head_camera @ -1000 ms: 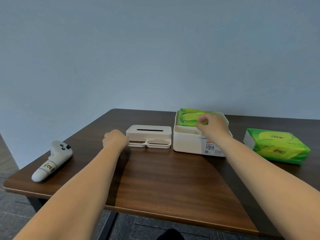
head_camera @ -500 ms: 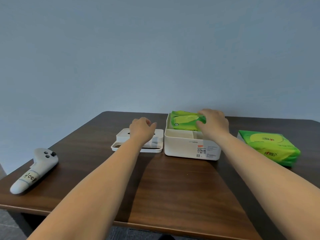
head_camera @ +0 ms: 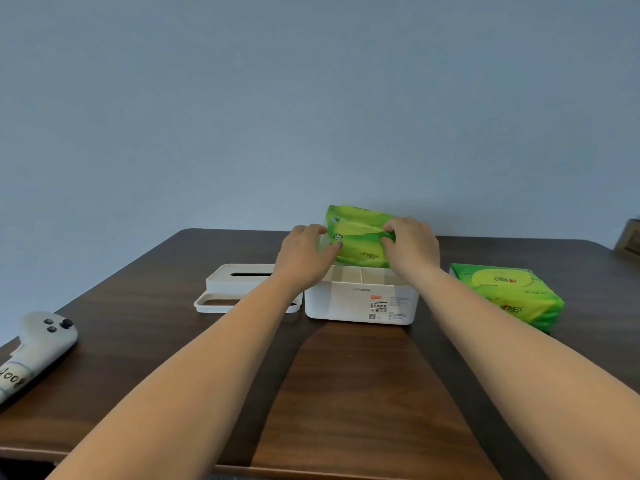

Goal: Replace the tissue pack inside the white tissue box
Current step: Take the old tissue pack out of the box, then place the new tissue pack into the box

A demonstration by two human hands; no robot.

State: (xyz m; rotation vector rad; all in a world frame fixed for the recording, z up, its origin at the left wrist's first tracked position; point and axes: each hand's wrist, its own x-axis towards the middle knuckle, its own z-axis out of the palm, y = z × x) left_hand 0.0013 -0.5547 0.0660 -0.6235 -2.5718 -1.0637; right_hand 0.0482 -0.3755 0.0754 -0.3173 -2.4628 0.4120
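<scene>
On the dark table (head_camera: 346,393), head view is all I get, so here goes: the white box (head_camera: 360,303) sits open in the middle with its lid (head_camera: 239,285) parked just to its left, slot up. My left hand (head_camera: 304,254) and right hand (head_camera: 412,245) are both closed on the old pack (head_camera: 358,242), one at each end, and it's tilted up with the far edge high and the near edge down at the box rim. So it looks about halfway out, I'd say. The new pack (head_camera: 505,296) lies flat near the box on the right, untouched. There's a grey controller (head_camera: 34,344) way off at the left edge, not in the way. For this step I'd keep the pull even on both ends, because that wrapper looks soft and crinkly and a one-sided tug would probably just bunch it against the wall. Box has little dividers along the front, so lifting straight up rather than dragging toward me seems safer. Watch that the box doesn't ride up too.
</scene>
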